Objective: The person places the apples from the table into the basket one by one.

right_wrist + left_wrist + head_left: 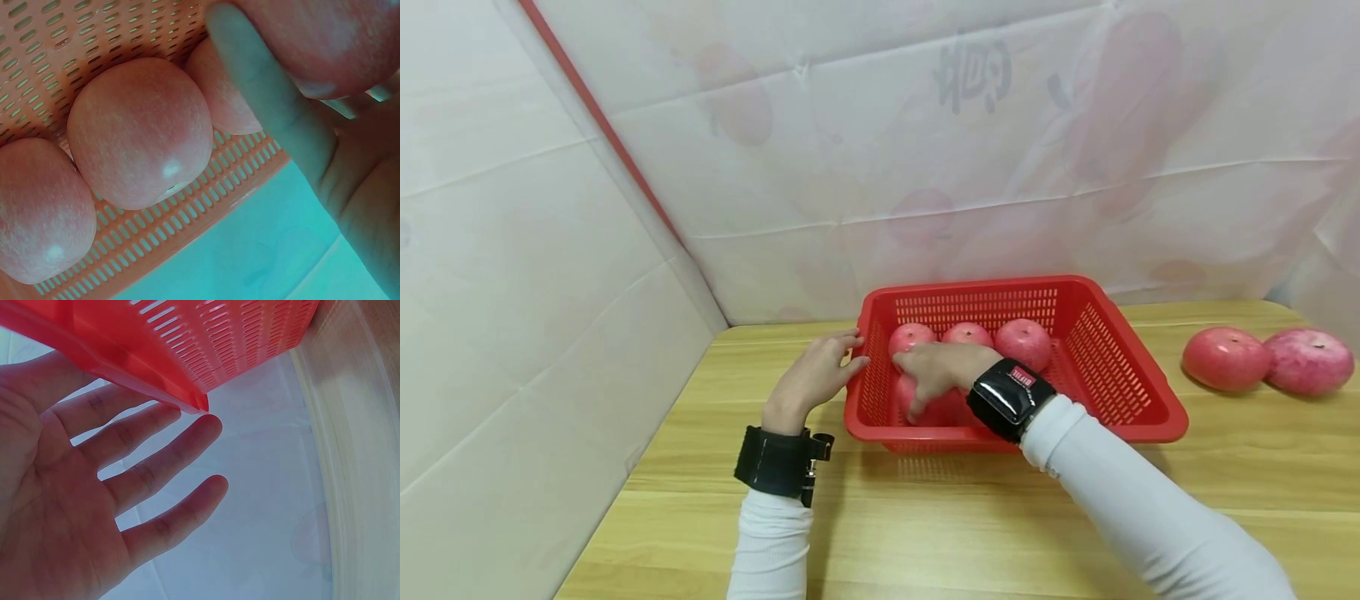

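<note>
A red plastic basket point(1138, 432) with slotted walls holds several pinkish-red apples. Three of them, including a right-hand apple point(1024, 343), line its back part. My right hand point(936, 367) reaches inside over the front left, thumb and fingers around an apple point(331, 44). The wrist and hand hide part of the front apples. Beside the held one, a neighbouring apple point(140, 134) sits against the slotted wall. My left hand point(816, 375) is at the basket's left rim, its fingers spread and fairly straight along the outside in the left wrist view point(81, 487).
Two larger apples, a red one point(1225, 358) and a streaked one point(1309, 362), lie side by side right of the basket. The wooden table point(925, 533) meets a printed cloth wall point(850, 167) behind, and another cloth wall point(535, 292) on the left.
</note>
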### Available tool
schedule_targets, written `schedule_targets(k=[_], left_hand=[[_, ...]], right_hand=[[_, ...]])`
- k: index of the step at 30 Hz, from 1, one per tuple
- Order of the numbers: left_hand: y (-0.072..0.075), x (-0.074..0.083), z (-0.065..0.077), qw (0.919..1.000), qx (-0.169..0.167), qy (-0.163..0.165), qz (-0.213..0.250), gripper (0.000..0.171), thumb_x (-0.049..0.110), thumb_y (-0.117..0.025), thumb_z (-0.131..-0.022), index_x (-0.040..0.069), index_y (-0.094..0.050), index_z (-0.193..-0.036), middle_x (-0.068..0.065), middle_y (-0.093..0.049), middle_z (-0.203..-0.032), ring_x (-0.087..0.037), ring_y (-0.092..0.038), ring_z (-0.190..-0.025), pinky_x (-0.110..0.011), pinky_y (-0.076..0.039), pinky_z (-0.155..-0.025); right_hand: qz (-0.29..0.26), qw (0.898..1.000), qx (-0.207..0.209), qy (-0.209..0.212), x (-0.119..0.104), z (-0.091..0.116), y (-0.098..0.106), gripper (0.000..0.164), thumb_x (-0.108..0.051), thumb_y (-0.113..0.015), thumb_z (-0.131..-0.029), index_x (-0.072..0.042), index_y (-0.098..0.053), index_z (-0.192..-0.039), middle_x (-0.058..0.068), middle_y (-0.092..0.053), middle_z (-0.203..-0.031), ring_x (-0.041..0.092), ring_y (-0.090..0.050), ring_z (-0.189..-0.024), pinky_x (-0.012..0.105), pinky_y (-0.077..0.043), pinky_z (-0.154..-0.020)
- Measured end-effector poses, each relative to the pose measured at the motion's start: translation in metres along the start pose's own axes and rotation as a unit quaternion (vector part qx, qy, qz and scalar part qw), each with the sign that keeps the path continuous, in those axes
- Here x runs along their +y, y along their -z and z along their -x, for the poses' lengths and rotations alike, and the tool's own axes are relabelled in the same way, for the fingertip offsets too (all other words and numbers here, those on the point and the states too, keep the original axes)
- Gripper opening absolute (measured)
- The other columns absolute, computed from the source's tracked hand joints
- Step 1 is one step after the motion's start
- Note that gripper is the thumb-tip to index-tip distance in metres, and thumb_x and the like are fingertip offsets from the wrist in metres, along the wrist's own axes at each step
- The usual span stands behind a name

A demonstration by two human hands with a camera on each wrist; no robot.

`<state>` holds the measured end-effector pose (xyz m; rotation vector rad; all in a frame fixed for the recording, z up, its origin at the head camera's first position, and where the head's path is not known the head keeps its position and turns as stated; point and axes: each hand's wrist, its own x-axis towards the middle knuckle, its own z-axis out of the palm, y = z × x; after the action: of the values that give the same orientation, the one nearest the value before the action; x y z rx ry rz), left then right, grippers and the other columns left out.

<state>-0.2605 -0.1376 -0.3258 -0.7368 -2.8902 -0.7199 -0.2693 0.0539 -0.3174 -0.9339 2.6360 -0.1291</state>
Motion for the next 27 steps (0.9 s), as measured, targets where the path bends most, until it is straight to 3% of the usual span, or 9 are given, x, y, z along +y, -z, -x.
schedule_targets(k=[8, 13, 17, 20, 27], left_hand=[[0.0001, 0.0004, 0.0006, 1.0, 0.001, 0.001, 0.004, 0.04, 0.017, -0.061, -0.086, 0.002, -0.054, -0.122, -0.013, -0.049, -0.129, -0.022, -0.053, -0.096, -0.033, -0.053, -0.076], [-0.0003, 0.0007, 0.001, 1.0, -0.002, 0.001, 0.002, 0.039, 0.017, -0.06, -0.086, 0.002, -0.054, -0.122, -0.012, -0.048, -0.129, -0.02, -0.053, -0.096, -0.032, -0.053, -0.076], [-0.0001, 0.0011, 0.0006, 1.0, 0.0, -0.001, 0.002, 0.039, 0.017, -0.06, -0.086, 0.002, -0.054, -0.122, -0.013, -0.048, -0.13, -0.021, -0.052, -0.098, -0.034, -0.052, -0.077], [0.0003, 0.001, 0.0003, 1.0, 0.002, -0.001, 0.005, 0.039, 0.016, -0.06, -0.086, 0.002, -0.054, -0.122, -0.013, -0.049, -0.129, -0.021, -0.053, -0.097, -0.033, -0.053, -0.076], [0.0011, 0.0004, 0.0002, 1.0, 0.001, 0.0, 0.006, 0.039, 0.017, -0.061, -0.086, 0.002, -0.054, -0.121, -0.013, -0.049, -0.129, -0.02, -0.052, -0.097, -0.033, -0.052, -0.077]], right_hand=[[-0.002, 1.0, -0.016, -0.009, 0.0007, -0.0003, -0.0016, 0.069, -0.037, -0.078, -0.064, -0.007, -0.048, -0.118, 0.002, -0.056, -0.1, 0.013, -0.05, -0.091, 0.033, -0.044, -0.085], [0.0, 1.0, -0.016, -0.01, -0.001, 0.0018, -0.0018, 0.066, -0.035, -0.077, -0.065, -0.007, -0.048, -0.117, 0.002, -0.057, -0.1, 0.013, -0.05, -0.09, 0.032, -0.044, -0.085], [0.003, 1.0, -0.018, -0.01, -0.0002, 0.0021, -0.0013, 0.071, -0.033, -0.076, -0.067, -0.006, -0.046, -0.124, 0.003, -0.055, -0.109, 0.013, -0.048, -0.093, 0.031, -0.044, -0.084], [0.0, 1.0, -0.021, -0.001, 0.0009, 0.0014, -0.0008, 0.067, -0.031, -0.074, -0.068, -0.008, -0.047, -0.124, 0.001, -0.055, -0.106, 0.012, -0.047, -0.09, 0.029, -0.044, -0.079], [-0.008, 1.0, -0.02, 0.013, 0.0008, 0.0007, 0.0001, 0.047, -0.027, -0.074, -0.067, -0.015, -0.054, -0.107, -0.003, -0.053, -0.085, 0.011, -0.048, -0.08, 0.026, -0.045, -0.069]])
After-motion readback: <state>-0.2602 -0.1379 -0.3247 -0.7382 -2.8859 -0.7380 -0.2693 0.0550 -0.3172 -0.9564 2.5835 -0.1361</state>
